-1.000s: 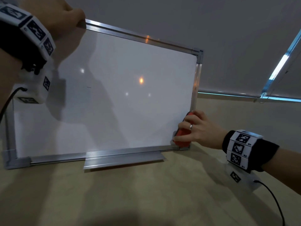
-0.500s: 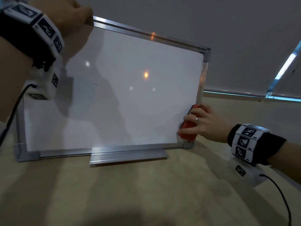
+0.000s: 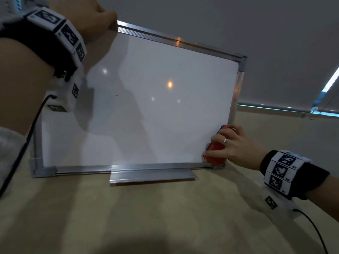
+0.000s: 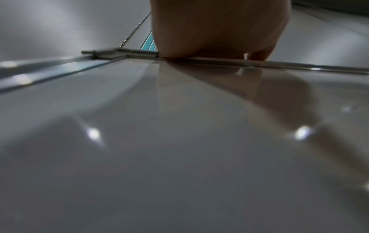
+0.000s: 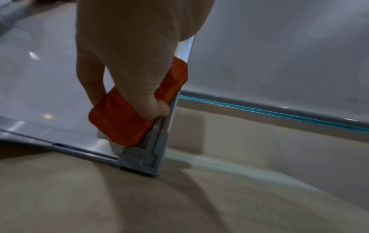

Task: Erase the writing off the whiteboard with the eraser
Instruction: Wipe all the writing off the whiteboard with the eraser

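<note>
- Orange plastic, the eraser [image 3: 215, 152] sits in the right hand [image 3: 232, 145]: fingers curled over its back, one fingertip [image 5: 157, 108] hooked round its lower side, a ring on one finger.
- The eraser lies against the whiteboard [image 3: 146, 110] at the lower right corner, its long side along the right frame edge, its lower end just above the grey plastic corner piece [image 5: 146, 155] (a pale pad shows under the orange shell in the right wrist view).
- To the right and below there is only frame, so the eraser is boxed in on two sides; up and to the left the white surface runs open all the way across.
- That surface looks nearly bare: one tiny dark mark [image 3: 118, 95] left of the middle, plus reflected light spots.
- The left hand [image 3: 95, 17] grips the top frame edge near the upper left corner, thumb side in front, fingers wrapped over and hidden behind the board.
- The board stands on its long edge on the beige table [image 3: 165, 217], tilted back a little, with a metal tray [image 3: 153, 176] jutting from the bottom rail at the middle.
- In front of the board the table lies open toward the camera; behind it a grey blind [image 3: 275, 43] hangs down to a bottom bar [image 3: 271, 107].
</note>
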The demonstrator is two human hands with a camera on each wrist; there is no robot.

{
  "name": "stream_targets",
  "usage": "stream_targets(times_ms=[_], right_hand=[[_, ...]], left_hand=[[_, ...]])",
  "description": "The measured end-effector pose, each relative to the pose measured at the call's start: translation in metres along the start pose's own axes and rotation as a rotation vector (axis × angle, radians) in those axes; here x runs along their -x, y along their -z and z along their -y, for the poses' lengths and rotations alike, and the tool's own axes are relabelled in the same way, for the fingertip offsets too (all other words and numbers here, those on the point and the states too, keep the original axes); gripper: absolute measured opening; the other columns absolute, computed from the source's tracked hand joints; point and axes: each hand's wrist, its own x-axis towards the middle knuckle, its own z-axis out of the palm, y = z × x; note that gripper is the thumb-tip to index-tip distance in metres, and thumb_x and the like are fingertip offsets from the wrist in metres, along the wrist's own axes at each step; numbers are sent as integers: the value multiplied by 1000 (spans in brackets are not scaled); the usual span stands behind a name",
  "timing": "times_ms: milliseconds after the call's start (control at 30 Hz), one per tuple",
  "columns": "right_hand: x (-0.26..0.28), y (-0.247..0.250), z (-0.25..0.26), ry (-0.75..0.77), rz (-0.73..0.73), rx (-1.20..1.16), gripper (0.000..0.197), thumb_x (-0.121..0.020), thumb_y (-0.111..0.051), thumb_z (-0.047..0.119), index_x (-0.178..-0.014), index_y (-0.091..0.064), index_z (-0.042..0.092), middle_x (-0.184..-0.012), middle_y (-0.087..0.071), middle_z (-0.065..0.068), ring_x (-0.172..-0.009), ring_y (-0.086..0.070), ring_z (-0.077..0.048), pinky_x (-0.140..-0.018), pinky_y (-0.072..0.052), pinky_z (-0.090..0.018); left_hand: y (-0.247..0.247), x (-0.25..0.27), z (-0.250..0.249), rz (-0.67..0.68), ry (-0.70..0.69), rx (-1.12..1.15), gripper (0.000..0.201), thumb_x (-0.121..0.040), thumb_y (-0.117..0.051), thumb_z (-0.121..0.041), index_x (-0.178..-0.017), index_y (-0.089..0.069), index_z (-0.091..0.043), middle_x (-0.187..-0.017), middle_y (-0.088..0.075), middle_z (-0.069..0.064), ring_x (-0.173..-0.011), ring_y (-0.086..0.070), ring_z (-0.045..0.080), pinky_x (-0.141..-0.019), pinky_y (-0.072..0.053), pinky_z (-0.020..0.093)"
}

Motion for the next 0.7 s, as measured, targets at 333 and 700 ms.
stream_targets(times_ms=[333, 700], right_hand=[[-51, 34, 4, 185, 201, -68, 50, -51, -80, 17, -93, -63, 37, -97, -63, -1, -89, -58, -26, -83, -37, -46], [-99, 59, 10, -575, 25, -557, 74, -58, -55, 56, -128, -47, 37, -105, -51, -6, -91, -45, -27, -77, -31, -41]], left_hand=[[-4, -3, 4, -50, -27, 53, 44, -77, -36, -46, -49, -32, -12, -49, -24, 9, -47, -22, 23, -50, -23, 29], [14, -5, -3, 132, -27, 26, 38, -85, -37, -42, -78, -62, -15, -74, -56, 21, -58, -41, 28, -54, -28, 29]])
